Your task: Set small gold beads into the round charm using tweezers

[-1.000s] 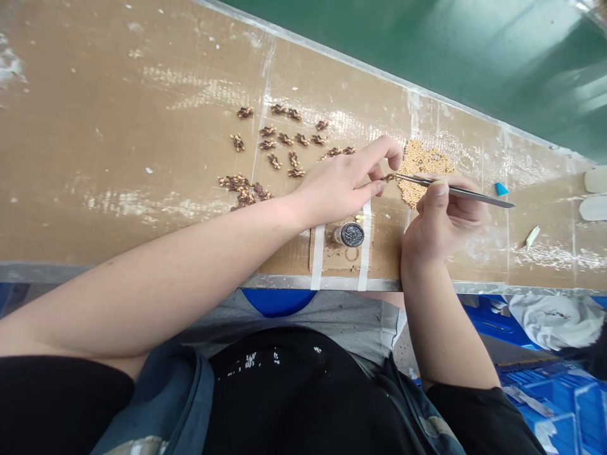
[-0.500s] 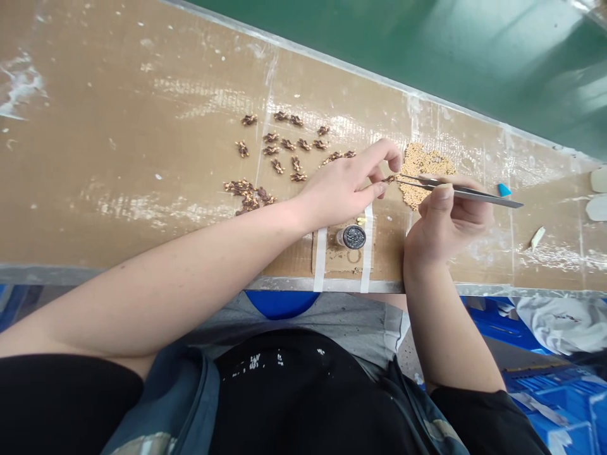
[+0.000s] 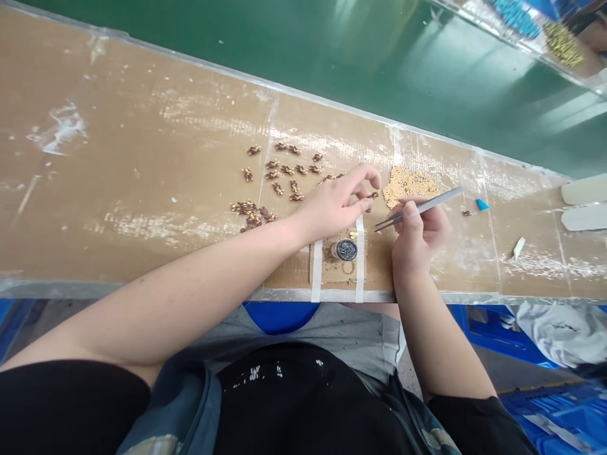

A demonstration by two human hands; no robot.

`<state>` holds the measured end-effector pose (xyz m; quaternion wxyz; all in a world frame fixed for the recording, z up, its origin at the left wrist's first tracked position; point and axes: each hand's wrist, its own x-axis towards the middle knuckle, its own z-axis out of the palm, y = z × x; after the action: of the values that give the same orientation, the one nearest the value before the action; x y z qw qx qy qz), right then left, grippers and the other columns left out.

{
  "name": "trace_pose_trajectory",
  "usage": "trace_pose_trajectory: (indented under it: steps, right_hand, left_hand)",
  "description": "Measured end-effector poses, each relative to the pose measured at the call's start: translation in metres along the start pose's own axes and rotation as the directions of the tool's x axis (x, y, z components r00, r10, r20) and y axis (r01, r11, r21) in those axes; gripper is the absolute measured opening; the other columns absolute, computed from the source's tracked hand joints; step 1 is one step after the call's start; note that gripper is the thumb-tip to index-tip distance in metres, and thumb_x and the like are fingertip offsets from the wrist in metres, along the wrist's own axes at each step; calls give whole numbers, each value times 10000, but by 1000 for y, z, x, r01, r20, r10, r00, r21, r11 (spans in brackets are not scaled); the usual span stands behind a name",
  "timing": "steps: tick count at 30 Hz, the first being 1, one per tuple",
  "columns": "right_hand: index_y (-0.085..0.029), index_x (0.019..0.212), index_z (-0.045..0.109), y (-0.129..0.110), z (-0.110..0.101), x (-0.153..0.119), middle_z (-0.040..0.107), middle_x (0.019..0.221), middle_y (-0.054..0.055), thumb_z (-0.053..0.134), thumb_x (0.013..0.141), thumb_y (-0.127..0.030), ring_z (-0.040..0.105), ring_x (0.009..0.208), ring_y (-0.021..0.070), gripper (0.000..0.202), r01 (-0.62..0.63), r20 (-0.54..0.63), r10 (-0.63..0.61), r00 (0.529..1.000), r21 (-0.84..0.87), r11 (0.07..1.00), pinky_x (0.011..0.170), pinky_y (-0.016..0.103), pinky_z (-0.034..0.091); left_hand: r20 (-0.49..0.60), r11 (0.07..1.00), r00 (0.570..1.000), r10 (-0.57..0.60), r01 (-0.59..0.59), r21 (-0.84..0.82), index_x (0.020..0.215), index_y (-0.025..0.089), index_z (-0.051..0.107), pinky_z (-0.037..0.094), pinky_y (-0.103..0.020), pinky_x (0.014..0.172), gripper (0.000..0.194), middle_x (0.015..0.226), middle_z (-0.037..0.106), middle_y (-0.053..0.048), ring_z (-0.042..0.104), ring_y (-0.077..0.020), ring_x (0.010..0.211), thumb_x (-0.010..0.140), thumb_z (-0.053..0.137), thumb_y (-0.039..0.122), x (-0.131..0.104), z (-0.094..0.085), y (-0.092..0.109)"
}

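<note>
My left hand [image 3: 337,201] pinches a small brown-and-gold piece [image 3: 373,195] between thumb and fingertip. My right hand [image 3: 420,234] is closed round metal tweezers [image 3: 434,201], whose tips point left and down, apart from the small piece. Below my left hand stands a small round jar [image 3: 345,249] with dark contents, on a board with white tape strips [image 3: 317,272]. Beyond my right hand lies a spread of small golden beads [image 3: 410,183]. Several brown-and-gold pieces [image 3: 287,169] are scattered left of my left hand, with a denser pile [image 3: 251,213] nearer my forearm.
The brown table [image 3: 142,158] has a metal front edge. At the right lie a blue scrap [image 3: 482,204], a brown piece [image 3: 467,213], a whitish scrap [image 3: 518,248] and two pale oblong objects [image 3: 585,219]. A green surface [image 3: 284,50] runs behind, with blue and yellow-green heaps beyond it.
The tweezers have left the small piece and turned, their tips now lower and nearer the jar. My left hand still pinches the piece. The camera view has shifted, showing more beyond the table.
</note>
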<state>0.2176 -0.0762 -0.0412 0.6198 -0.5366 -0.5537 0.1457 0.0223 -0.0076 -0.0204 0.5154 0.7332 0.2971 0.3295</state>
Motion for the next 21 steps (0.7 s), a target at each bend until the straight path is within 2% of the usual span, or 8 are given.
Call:
trace_pose_trajectory:
  steps: [6, 13, 18, 21]
  right_hand:
    - [-249, 941, 779, 1, 1, 2, 670, 686, -30, 755, 958, -530, 610, 575, 131, 282, -51, -27, 51, 998, -12, 999, 619, 309, 548]
    - [-233, 929, 768, 2, 1, 3, 657, 668, -34, 759, 946, -541, 551, 546, 110, 309, -87, -59, 88, 994, 16, 996, 570, 281, 474]
    - [-237, 991, 774, 0, 2, 5, 691, 700, -20, 755, 966, -570, 551, 543, 102, 334, -95, -87, 98, 991, 47, 994, 510, 259, 414]
    - [-244, 1069, 778, 1, -3, 8, 752, 780, 11, 755, 969, -609, 657, 609, 125, 379, -82, -140, 82, 987, 7, 997, 548, 282, 493]
  left_hand:
    - [-14, 1000, 1000, -18, 18, -19, 1223, 269, 571, 527, -330, 776, 229, 965, 756, 2, 730, -164, 852, 1021, 568, 162, -1, -1, 2]
    - [-29, 1000, 1000, 3, -3, -29, 1204, 255, 564, 532, -333, 801, 204, 947, 776, 4, 729, -147, 825, 1028, 562, 151, -2, -1, 0]
    - [-29, 998, 999, -37, 39, 45, 1204, 268, 555, 475, -316, 676, 184, 959, 803, 16, 656, -120, 667, 1040, 583, 188, -2, -3, 5]
    - [-16, 992, 997, -72, 74, 99, 1255, 284, 551, 427, -311, 602, 214, 1008, 823, 9, 559, -100, 560, 1056, 587, 215, -5, -8, 9]
